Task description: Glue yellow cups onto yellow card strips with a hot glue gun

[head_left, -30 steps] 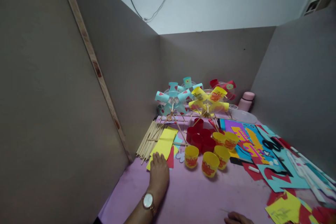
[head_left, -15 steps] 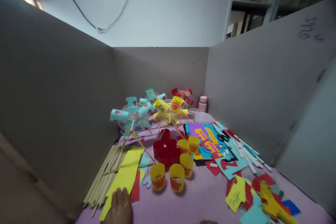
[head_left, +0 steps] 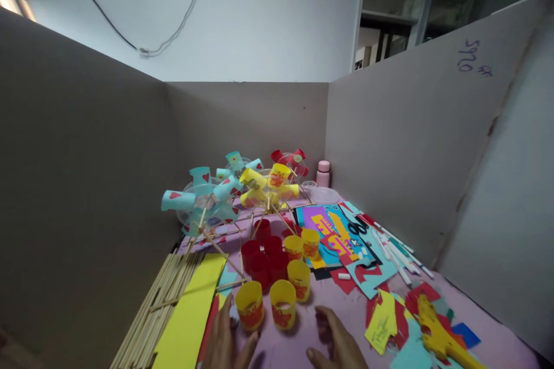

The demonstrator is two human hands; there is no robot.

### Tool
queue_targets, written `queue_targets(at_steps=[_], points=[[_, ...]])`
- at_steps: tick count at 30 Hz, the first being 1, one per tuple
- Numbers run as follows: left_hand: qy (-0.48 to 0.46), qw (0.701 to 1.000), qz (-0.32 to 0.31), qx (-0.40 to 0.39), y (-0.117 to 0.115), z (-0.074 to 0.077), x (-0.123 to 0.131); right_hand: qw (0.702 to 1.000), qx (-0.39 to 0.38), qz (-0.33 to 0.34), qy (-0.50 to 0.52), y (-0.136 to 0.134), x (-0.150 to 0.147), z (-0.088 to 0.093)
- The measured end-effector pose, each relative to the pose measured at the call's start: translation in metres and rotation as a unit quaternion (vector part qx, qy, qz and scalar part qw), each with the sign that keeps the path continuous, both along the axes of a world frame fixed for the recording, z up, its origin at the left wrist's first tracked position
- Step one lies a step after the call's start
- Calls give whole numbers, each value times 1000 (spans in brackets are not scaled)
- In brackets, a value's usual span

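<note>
My left hand point(head_left: 225, 340) is at the front of the table, thumb and fingers apart, right beside a yellow paper cup point(head_left: 250, 307) with an orange-red cut-out on it. Whether its thumb touches that cup I cannot tell. To the right, my right hand point(head_left: 338, 339) curves with its fingers apart and holds nothing. Between the hands stands a second yellow paper cup point(head_left: 283, 305). Behind it are a third yellow cup point(head_left: 299, 280) and two more, next to several red paper cups point(head_left: 260, 270).
Wooden sticks point(head_left: 145, 314) and a yellow paper strip point(head_left: 190, 300) lie left. Paper wheels point(head_left: 203, 202) on stick stands rise behind the cups. A yellow glue gun point(head_left: 437, 328), paper scraps point(head_left: 383, 320), markers point(head_left: 398, 259) and scissors point(head_left: 358, 227) are on the right. Grey panels point(head_left: 246, 121) enclose the table.
My left hand has left the yellow paper strip and moved right to the front yellow cup. My right hand has come up into view from the bottom edge. The view has turned slightly right.
</note>
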State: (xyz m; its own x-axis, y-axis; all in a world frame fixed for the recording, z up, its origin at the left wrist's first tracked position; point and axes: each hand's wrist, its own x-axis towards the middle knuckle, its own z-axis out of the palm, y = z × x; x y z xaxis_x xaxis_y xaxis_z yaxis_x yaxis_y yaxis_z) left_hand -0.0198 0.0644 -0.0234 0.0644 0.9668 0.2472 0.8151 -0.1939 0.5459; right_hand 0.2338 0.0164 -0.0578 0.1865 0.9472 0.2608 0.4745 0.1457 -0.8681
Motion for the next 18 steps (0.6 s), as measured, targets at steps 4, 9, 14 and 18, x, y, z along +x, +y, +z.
queue_targets(at_steps=[4, 9, 14, 18], points=[[-29, 995, 33, 86, 1, -9, 28, 998, 33, -50, -2, 21, -12, 0], [-32, 994, 20, 99, 5, -7, 35, 996, 60, -34, -55, 34, -27, 4], [-41, 995, 18, 94, 13, -11, 43, 996, 39, -18, -76, 38, -30, 14], [-14, 989, 12, 150, 7, -8, 44, 998, 32, -6, -58, 38, -25, 12]])
